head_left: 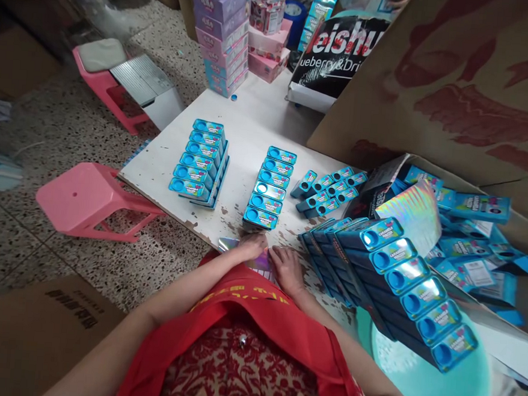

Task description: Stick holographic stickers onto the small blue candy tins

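Note:
My left hand (251, 245) and my right hand (286, 266) lie side by side at the near edge of the white board (246, 124). Both press down on a flat, shiny holographic card piece (260, 259), fingers curled over it. Just beyond my left hand stands a column of blue boxed packs (269, 186). Another such column in a blue tray (198, 163) stands further left. Loose small blue boxes (328, 189) lie to the right of the middle column.
A long row of blue boxes (402, 286) leans at the right over a teal stool (436, 385). More blue boxes fill an open carton (469, 236). Big cardboard boxes (457, 79) rise at back right. Pink stools (87, 198) stand on the floor at left.

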A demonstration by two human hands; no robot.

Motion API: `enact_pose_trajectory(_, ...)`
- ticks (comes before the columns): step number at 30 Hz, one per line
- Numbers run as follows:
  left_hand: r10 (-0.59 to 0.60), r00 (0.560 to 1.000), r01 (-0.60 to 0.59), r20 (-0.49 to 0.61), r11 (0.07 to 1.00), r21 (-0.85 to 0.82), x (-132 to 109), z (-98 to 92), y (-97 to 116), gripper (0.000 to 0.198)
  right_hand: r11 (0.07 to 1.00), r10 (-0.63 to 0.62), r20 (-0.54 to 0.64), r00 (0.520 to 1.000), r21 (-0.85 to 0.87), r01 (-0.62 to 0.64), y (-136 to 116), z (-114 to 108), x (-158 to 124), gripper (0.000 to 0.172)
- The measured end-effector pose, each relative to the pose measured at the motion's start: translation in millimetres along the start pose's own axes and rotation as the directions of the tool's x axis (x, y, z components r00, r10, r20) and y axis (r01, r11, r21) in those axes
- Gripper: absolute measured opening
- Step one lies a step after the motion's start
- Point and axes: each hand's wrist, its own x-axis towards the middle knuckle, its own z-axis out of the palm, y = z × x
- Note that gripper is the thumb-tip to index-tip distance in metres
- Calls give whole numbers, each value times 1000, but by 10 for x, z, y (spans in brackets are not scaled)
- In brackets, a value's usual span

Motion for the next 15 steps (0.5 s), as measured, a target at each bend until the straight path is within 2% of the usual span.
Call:
enact_pose_trajectory(7,-29,999,30,12,998,-47,7,-36,26,27,990,29,-41,999,136,-23,-38,-51,-7,12)
enact_pose_trajectory(11,-38,999,40,19,995,-92,41,-29,18,25,959,110,41,993,258,-117,-72,-301,16,16)
enact_pose_trajectory(13,-32,999,34,19,992,-123,44,-40,14,24,878,206,63,977,429,-213,-96,-509,42,20)
enact_pose_trajectory(15,-14,1000,16,11,989,-148,-3,-81,19,24,719,343,90,935,615,-323,-120,-743,83,23)
